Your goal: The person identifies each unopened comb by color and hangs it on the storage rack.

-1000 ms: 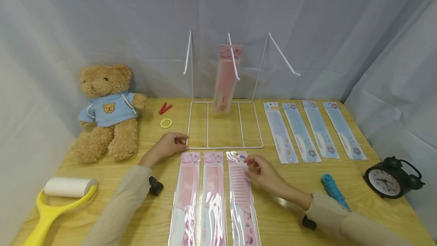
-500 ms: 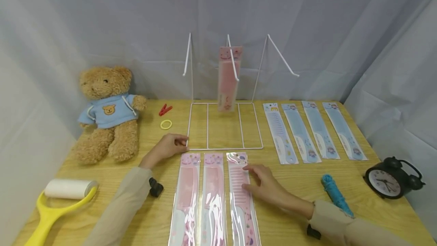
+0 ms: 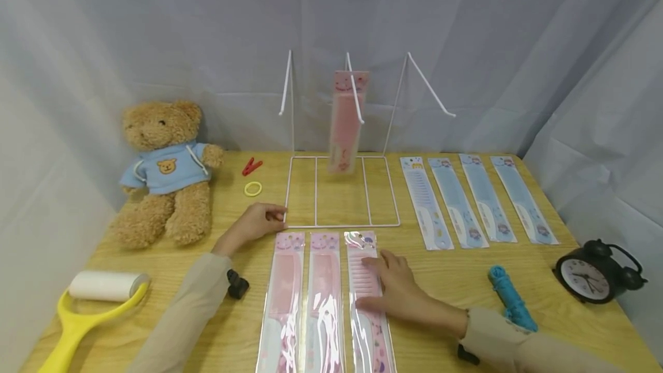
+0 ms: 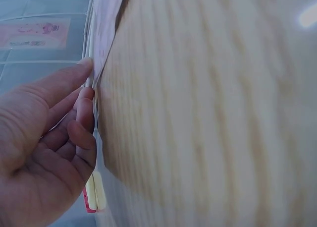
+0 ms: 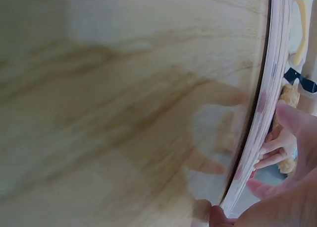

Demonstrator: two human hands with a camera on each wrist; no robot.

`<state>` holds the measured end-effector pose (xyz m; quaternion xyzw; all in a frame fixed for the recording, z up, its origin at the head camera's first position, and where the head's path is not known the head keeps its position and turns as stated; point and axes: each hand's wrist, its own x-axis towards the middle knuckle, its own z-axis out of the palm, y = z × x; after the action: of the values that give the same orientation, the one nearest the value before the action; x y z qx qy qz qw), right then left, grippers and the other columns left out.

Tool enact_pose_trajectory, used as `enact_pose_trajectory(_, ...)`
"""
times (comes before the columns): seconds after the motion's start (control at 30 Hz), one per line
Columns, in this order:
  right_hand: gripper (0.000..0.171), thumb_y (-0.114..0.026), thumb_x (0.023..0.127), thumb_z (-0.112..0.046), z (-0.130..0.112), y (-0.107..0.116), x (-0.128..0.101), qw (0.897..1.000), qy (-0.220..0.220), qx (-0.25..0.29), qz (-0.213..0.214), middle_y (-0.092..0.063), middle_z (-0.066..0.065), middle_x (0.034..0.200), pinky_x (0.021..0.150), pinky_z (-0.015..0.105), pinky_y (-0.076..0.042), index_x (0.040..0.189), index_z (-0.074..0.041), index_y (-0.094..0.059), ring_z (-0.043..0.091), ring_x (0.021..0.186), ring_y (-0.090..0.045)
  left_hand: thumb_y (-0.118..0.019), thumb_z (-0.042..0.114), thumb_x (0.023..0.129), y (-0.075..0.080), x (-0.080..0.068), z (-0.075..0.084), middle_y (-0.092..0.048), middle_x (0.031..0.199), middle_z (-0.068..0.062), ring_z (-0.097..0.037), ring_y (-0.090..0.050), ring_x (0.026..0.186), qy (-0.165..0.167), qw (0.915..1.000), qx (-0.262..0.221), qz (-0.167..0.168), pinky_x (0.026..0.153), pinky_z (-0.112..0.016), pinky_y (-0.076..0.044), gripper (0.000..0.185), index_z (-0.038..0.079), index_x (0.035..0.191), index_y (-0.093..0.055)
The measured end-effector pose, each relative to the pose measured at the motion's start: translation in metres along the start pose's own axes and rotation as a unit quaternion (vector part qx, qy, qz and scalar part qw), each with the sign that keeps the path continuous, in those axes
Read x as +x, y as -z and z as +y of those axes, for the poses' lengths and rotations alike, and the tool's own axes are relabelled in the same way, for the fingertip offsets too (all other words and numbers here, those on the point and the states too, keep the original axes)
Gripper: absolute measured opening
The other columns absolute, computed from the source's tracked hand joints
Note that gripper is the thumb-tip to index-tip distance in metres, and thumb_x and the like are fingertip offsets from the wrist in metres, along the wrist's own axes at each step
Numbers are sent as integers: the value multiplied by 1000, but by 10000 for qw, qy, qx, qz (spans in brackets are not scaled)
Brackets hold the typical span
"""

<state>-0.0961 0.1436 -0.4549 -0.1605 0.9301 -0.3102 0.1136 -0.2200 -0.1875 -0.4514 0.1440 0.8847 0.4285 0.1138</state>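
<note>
My left hand [image 3: 254, 221] pinches the front left corner of a white wire display rack [image 3: 342, 225] between thumb and fingers; the left wrist view shows this hand [image 4: 54, 133] at the wire. A pink packaged comb [image 3: 346, 120] hangs from the rack's middle hook. In front of the rack lie three pink packaged combs side by side. Over the rightmost packaged comb [image 3: 362, 272] my right hand [image 3: 399, 289] is spread, thumb and index finger apart above its teeth. In the right wrist view the right hand [image 5: 282, 187] hovers close to the packages; whether it touches cannot be told.
Several blue packaged combs [image 3: 458, 203] lie at the right. A black alarm clock [image 3: 590, 272] and a blue rope bundle [image 3: 511, 298] stand nearer me. On the left are a teddy bear [image 3: 166, 168], a red clip [image 3: 251, 166], a yellow ring [image 3: 252, 189] and a lint roller [image 3: 106, 286].
My right hand has moved down from the top of the rightmost pink package to over the comb's teeth, its fingers spreading. The hanging package sways slightly. My left hand stays at the rack.
</note>
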Motion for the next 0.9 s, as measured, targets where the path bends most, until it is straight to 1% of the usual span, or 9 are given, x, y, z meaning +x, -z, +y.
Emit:
enact_pose_trajectory(0.1, 88, -80, 67, -52, -4, -1, -1, 9998, -52, -186, -70, -24, 32, 147, 100, 67, -25, 139, -15, -48, 47, 129, -25, -70, 7, 85, -1, 0, -1, -64, 89, -12, -11, -54, 76, 12, 10000, 12, -8, 67, -23, -45, 38, -10, 118, -61)
enact_pose_trajectory(0.17, 87, -81, 66, -50, -5, -2, -1, 9995, -76, -303, -88, -23, 32, 148, 101, 65, -25, 139, -14, -48, 46, 128, -26, -70, 7, 85, -1, 0, -1, -64, 89, -11, -12, -53, 76, 15, 10000, 40, -17, 68, -23, -45, 38, -10, 118, -61)
enact_pose_trajectory(0.33, 84, -83, 65, -44, -7, -3, -1, 9992, -9, -405, -6, -27, 31, 146, 101, 62, -26, 135, -10, -51, 43, 124, -30, -70, 7, 85, 0, 0, 0, -64, 89, -11, -13, -53, 75, 24, 10000, 20, -7, 67, -23, -44, 38, -10, 118, -61)
enact_pose_trajectory(0.47, 83, -84, 64, -38, -8, -2, -1, 9997, -17, -242, 4, -28, 29, 146, 100, 60, -30, 134, -7, -51, 42, 125, -31, -70, 6, 84, 1, -1, 2, -64, 88, -11, -13, -52, 74, -5, 10000, 42, 16, 66, -24, -44, 38, -10, 117, -62)
enact_pose_trajectory(0.6, 81, -85, 63, -30, -12, 1, 0, 9999, -92, 3, -71, -27, 32, 143, 99, 64, -31, 132, -4, -52, 49, 128, -26, -70, 6, 84, 2, -1, 3, -64, 89, -11, -13, -53, 74, 12, 9999, 107, 22, 67, -26, -45, 38, -10, 117, -62)
enact_pose_trajectory(0.7, 77, -86, 63, -24, -17, 3, 0, 9998, -119, 141, -124, -29, 36, 139, 96, 66, -32, 128, -2, -52, 53, 128, -25, -70, 7, 85, 2, -1, 4, -64, 89, -12, -13, -53, 75, 17, 9999, 121, 8, 67, -25, -45, 38, -10, 118, -61)
enact_pose_trajectory(0.8, 75, -87, 62, -20, -19, 5, 1, 9994, -120, 254, -183, -30, 36, 137, 95, 64, -36, 126, 0, -53, 51, 126, -30, -69, 7, 85, 2, -2, 4, -64, 90, -12, -13, -53, 75, 24, 10000, 96, 3, 67, -24, -45, 38, -11, 118, -61)
enact_pose_trajectory(0.9, 74, -87, 62, -19, -18, 5, 2, 9990, -186, 344, -215, -32, 34, 134, 93, 60, -39, 125, 0, -53, 48, 122, -36, -70, 7, 85, 1, -2, 4, -64, 90, -12, -12, -53, 76, 44, 10000, 56, -4, 68, -23, -44, 38, -11, 118, -61)
